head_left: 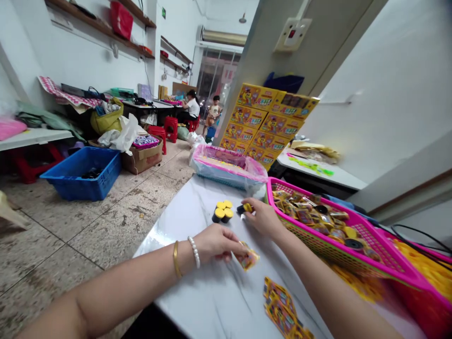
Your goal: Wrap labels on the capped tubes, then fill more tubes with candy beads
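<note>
My left hand is closed on a small yellow printed packet, pinched between thumb and fingers above the white marbled table. Farther right, my right hand grips a small black cylinder with a yellow cap, which lies tilted on its side. Just left of it, several similar black cylinders with yellow caps stand upright in a tight group. Nearer to me lies an overlapping row of flat yellow printed packets.
A pink basket of wrapped pieces borders the table on the right. At the far end sits a plastic-lined basket. Yellow boxes are stacked behind. A blue crate stands on the floor, and two people are in the background.
</note>
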### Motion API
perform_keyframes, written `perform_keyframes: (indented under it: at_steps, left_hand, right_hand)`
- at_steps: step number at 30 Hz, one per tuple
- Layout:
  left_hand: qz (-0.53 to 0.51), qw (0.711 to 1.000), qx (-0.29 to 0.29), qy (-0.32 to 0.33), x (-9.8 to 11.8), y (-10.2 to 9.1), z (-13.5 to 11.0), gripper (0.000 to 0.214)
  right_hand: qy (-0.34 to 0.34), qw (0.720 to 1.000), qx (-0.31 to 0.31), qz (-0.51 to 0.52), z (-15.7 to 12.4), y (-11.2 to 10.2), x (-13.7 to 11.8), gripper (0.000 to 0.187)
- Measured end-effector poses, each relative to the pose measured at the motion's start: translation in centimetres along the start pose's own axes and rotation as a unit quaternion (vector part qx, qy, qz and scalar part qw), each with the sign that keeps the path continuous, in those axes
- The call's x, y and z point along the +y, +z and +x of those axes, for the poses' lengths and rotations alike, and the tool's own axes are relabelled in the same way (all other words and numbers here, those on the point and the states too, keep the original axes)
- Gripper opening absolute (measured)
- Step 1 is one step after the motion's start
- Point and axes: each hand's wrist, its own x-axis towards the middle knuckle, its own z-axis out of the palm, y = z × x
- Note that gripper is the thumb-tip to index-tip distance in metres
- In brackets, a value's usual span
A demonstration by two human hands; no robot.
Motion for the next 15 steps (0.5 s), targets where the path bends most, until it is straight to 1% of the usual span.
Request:
perform_keyframes:
  at_steps: [1,2,3,4,5,6,7,8,9,10,11,12,15]
  left_hand:
    - [-0.023,1.000,0.009,-0.009,0.1,-0.1,0.0,0.022]
    - [-0.046,0.999,0.019,-0.017,0.2,-0.1,0.0,0.020]
    - [-0.068,0.997,0.029,-0.028,0.3,-0.1,0.0,0.017]
    - [-0.089,0.994,0.040,-0.040,0.4,-0.1,0.0,0.014]
    - [-0.111,0.991,0.051,-0.052,0.6,0.0,0.1,0.010]
    - [-0.134,0.987,0.059,-0.061,0.7,0.0,0.1,0.007]
    - [-0.156,0.984,0.062,-0.066,0.8,0.1,0.2,0.007]
    - [-0.177,0.980,0.062,-0.068,0.9,0.1,0.3,0.010]
    - [-0.194,0.977,0.061,-0.068,1.0,0.1,0.3,0.012]
    - [-0.208,0.974,0.059,-0.068,1.0,0.2,0.3,0.013]
    - [-0.218,0.972,0.058,-0.071,1.1,0.2,0.3,0.014]
    - [-0.226,0.970,0.058,-0.074,1.1,0.1,0.3,0.016]
    - [-0.245,0.966,0.049,-0.071,1.0,0.0,0.3,0.017]
  right_hand:
    - [0.025,0.999,0.008,0.018,-1.3,-0.6,0.1,0.025]
    - [0.060,0.996,0.012,0.062,-2.7,-1.3,0.0,0.027]
    - [0.104,0.986,0.014,0.131,-4.1,-2.0,-0.3,0.031]
    - [0.152,0.964,0.016,0.219,-5.5,-2.7,-0.9,0.036]
    - [0.197,0.929,0.022,0.312,-6.8,-3.3,-1.6,0.040]
    - [0.232,0.888,0.031,0.395,-7.9,-3.7,-2.4,0.042]
    - [0.254,0.851,0.043,0.457,-8.9,-3.9,-3.3,0.041]
    - [0.265,0.822,0.059,0.500,-9.6,-3.9,-4.2,0.040]
    - [0.269,0.802,0.073,0.529,-10.1,-3.8,-4.9,0.038]
    - [0.269,0.790,0.081,0.545,-10.6,-3.6,-5.6,0.036]
    - [0.265,0.787,0.086,0.550,-10.9,-3.4,-6.1,0.034]
    - [0.259,0.792,0.086,0.546,-11.1,-3.1,-6.5,0.033]
    - [0.235,0.826,0.072,0.508,-11.4,-2.5,-7.0,0.034]
